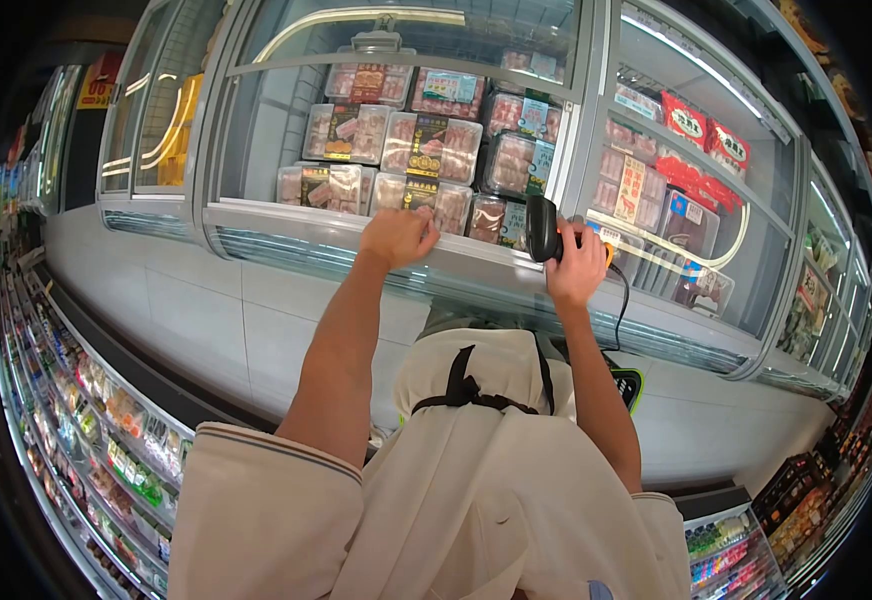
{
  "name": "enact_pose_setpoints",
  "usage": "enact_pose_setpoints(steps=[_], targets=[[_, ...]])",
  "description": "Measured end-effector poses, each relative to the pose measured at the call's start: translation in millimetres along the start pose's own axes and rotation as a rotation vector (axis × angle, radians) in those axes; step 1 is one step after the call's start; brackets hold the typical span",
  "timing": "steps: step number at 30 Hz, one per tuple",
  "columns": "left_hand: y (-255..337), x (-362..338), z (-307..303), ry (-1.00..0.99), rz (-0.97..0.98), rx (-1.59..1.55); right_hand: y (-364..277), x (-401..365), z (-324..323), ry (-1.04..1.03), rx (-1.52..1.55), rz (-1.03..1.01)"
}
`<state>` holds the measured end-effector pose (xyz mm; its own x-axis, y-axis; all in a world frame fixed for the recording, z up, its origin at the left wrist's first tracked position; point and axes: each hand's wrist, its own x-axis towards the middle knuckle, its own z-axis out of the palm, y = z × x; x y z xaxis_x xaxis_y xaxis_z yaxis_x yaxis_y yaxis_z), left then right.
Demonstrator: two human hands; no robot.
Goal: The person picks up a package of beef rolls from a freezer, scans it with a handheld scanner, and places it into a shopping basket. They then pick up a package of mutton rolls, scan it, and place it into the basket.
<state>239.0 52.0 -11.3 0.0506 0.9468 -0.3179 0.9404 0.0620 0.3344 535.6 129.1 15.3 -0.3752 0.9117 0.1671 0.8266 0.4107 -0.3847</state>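
Note:
My right hand (577, 262) is wrapped round a black handheld barcode scanner (542, 228), with a dark cord hanging below it. The scanner's head is over the front rim of an open-topped freezer case. My left hand (398, 238) is at that rim with its fingers curled, close against a clear pack of sliced meat (451, 208); whether it grips anything is hidden. Behind it, more meat packs are stacked, among them one with a black and gold label (431, 147). A small dark meat pack (486, 217) sits between my hands.
Glass panels (416, 40) cover the rear of the freezer case. The neighbouring section on the right holds red bags (684, 118) and more packs. A stocked shelf (121, 425) curves along the lower left. A green-edged dark device (628, 385) is beside my right forearm.

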Motion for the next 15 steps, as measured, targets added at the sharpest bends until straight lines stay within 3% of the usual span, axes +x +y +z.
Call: enact_pose_setpoints(steps=[15], targets=[[-0.5,-0.9,2.6,0.094,0.03,-0.024,0.0,-0.1,1.3,0.0,-0.009,0.007]])
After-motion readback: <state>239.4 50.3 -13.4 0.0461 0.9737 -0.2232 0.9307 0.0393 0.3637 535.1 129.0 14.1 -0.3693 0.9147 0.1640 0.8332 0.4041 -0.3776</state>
